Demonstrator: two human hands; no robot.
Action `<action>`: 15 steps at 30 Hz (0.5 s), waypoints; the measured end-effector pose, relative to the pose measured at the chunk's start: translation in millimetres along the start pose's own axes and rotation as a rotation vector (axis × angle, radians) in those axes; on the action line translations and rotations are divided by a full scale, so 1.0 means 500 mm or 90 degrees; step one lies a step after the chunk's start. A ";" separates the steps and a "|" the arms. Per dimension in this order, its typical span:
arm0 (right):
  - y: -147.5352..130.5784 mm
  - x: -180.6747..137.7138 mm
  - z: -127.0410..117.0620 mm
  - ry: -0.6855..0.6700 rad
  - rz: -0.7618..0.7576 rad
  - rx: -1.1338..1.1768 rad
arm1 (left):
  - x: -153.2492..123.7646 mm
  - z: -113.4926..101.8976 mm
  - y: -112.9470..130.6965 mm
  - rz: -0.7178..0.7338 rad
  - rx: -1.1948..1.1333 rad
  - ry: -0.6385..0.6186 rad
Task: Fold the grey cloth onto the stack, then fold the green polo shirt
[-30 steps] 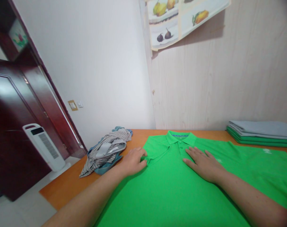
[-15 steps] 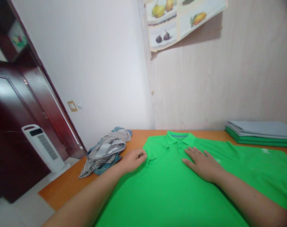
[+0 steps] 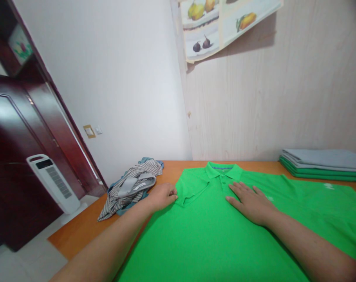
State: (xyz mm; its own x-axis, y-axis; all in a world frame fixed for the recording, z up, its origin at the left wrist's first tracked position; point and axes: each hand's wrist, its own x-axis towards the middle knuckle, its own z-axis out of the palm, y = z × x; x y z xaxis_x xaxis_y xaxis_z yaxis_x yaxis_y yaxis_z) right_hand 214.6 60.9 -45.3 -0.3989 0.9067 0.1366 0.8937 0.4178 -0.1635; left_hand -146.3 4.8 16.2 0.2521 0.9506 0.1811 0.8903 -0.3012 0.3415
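Note:
A bright green polo shirt (image 3: 213,239) lies spread front up, its collar toward the wall and a small white logo on the chest. At the sleeve on the left side, my left hand (image 3: 163,197) is closed, thumb and fingers pinching the sleeve's edge. That sleeve is folded inward over the shirt's body. My right hand (image 3: 252,203) rests flat on the chest beside the button placket, fingers stretched out. The other sleeve reaches out to the right and carries a white mark.
The shirt covers much of an orange-brown table (image 3: 69,239). Crumpled striped and blue clothes (image 3: 133,188) lie on the left. Folded grey and green garments (image 3: 324,166) are stacked at the back right by the wall. A white tower heater (image 3: 54,184) stands on the floor near a dark red door.
My left hand has shifted slightly to the left, drawing the sleeve's edge outward with it. My right hand has stayed on the chest.

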 end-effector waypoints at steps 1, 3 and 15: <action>0.000 0.000 -0.001 -0.001 0.001 0.000 | 0.003 0.001 0.006 0.004 0.006 0.002; -0.001 0.000 -0.002 -0.002 0.003 -0.002 | 0.010 0.004 0.018 0.014 0.011 0.000; -0.008 -0.004 -0.009 -0.003 0.009 0.003 | 0.034 0.028 0.020 0.062 -0.049 -0.082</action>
State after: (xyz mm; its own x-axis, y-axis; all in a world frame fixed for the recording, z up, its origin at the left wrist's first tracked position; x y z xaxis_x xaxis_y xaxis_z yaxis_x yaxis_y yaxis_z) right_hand 212.8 57.3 -40.2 -0.3874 0.9127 0.1298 0.8982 0.4054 -0.1699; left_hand -127.9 18.8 9.9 0.3875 0.9166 0.0984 0.8289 -0.3931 0.3980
